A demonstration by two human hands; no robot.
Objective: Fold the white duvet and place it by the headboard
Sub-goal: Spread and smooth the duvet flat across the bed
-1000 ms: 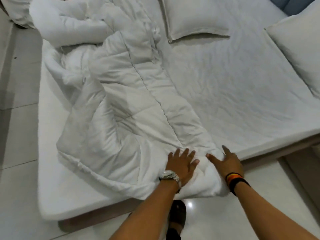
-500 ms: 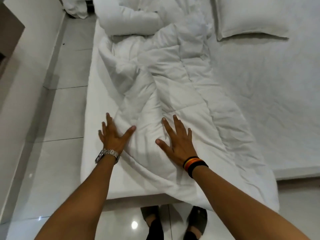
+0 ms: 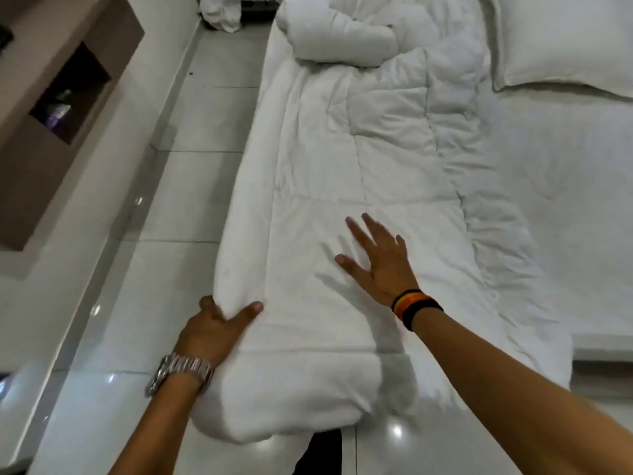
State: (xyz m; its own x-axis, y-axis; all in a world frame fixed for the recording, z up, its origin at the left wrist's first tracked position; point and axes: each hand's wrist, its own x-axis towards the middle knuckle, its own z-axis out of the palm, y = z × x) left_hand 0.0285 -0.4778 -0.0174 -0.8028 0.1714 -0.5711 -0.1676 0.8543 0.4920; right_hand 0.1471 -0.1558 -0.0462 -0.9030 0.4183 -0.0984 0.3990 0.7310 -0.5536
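The white duvet (image 3: 342, 173) lies lengthwise along the left side of the bed, smoothed at its near end and bunched into a roll at the far end. Its near corner hangs over the bed's edge toward me. My left hand (image 3: 215, 329), with a metal watch, grips the duvet's left edge, thumb on top and fingers wrapped under the fold. My right hand (image 3: 380, 262), with a striped wristband, rests flat on the duvet's top with fingers spread.
A white pillow (image 3: 561, 42) lies at the far right on the bare sheet (image 3: 565, 186). Glossy white floor tiles (image 3: 191, 186) run along the bed's left side. A wall unit with a dark niche (image 3: 68, 94) stands at the left. More white linen (image 3: 222, 12) is heaped on the floor far ahead.
Both hands slid left across the duvet, flattening it. My left hand went from lying flat to gripping the duvet's left edge. The view shifted left and closer.
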